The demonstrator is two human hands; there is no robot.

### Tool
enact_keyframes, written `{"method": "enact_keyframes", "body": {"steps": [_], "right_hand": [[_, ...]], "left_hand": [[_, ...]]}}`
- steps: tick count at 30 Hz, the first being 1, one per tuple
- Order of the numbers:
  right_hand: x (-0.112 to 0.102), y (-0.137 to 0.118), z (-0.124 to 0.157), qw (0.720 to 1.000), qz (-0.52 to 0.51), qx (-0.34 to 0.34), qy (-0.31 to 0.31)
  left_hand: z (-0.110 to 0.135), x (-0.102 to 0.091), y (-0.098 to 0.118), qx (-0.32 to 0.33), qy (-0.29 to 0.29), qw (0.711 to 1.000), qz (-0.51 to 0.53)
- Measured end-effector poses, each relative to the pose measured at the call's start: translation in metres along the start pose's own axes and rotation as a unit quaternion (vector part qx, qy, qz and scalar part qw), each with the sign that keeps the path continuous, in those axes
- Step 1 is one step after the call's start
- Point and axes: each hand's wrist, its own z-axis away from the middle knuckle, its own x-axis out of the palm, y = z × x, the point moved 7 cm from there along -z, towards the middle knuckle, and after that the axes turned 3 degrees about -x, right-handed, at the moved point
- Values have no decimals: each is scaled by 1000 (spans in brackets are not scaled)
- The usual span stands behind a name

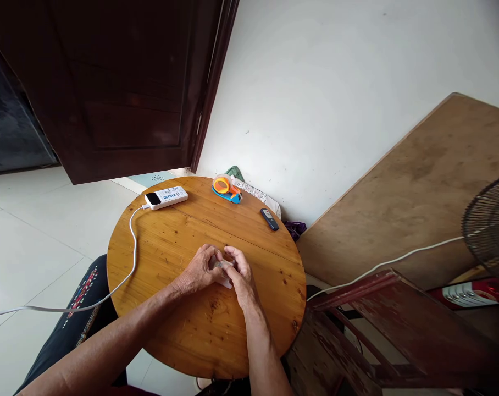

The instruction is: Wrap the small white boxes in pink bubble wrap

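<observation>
Over the middle of the round wooden table (167,308), my left hand (200,268) and my right hand (242,276) are close together. Between them is a small, whitish, see-through plastic piece (225,282), partly covered by the fingers. The bent fingers of my left hand grip it from the left side. My right thumb and fingers close on its right side. Its exact kind is too small and too hidden to make out.
A white device (167,197) with a cable (134,242) lies at the table's far left. An orange and blue tape dispenser (227,188) stands at the far edge, with a dark phone-like handset (269,219) to its right. A reddish wooden chair (381,308) and a fan (491,220) are on the right.
</observation>
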Motion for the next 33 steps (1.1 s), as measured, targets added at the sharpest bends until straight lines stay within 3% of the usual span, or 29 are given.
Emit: {"method": "enact_keyframes", "body": {"steps": [8,13,17,21,25,33], "right_hand": [[10,11,0,997,-58,55,-16],[-4,9,-4,997,-83,0,9],[-9,9,-5,992,-123,-3,13],[-9,6,-4,993,-117,2,17],[-8,4,-3,993,-116,4,23],[0,12,0,999,-15,18,-47]], "left_hand": [[-1,0,0,7,6,1000,-6],[1,-2,3,10,-1,998,59],[0,-4,-1,-49,-11,988,145],[-1,-9,-4,-116,10,959,258],[-2,-15,-5,-146,41,940,306],[-3,-9,-12,-155,31,940,304]]}}
